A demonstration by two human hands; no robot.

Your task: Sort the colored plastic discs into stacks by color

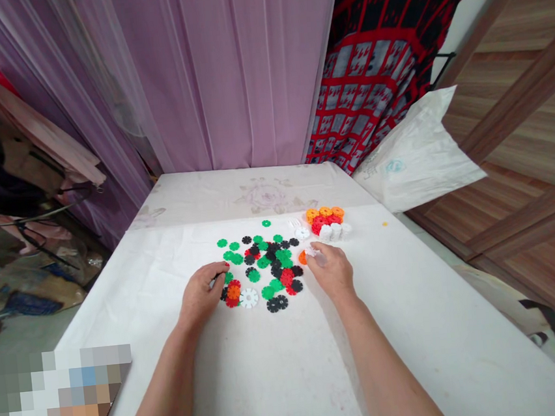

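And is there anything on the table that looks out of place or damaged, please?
One small thing: a yellow speck lies alone on the white table, to the right of the stacked discs. It looks odd because it is much smaller than any disc. I cannot tell what it is. No damage stands out.

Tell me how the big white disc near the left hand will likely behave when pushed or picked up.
The white disc looks like thin plastic, so it is probably stiff and light. Lying flat on the table, it would likely slide rather than roll. The slots around its rim might catch on the orange disc close beside it.
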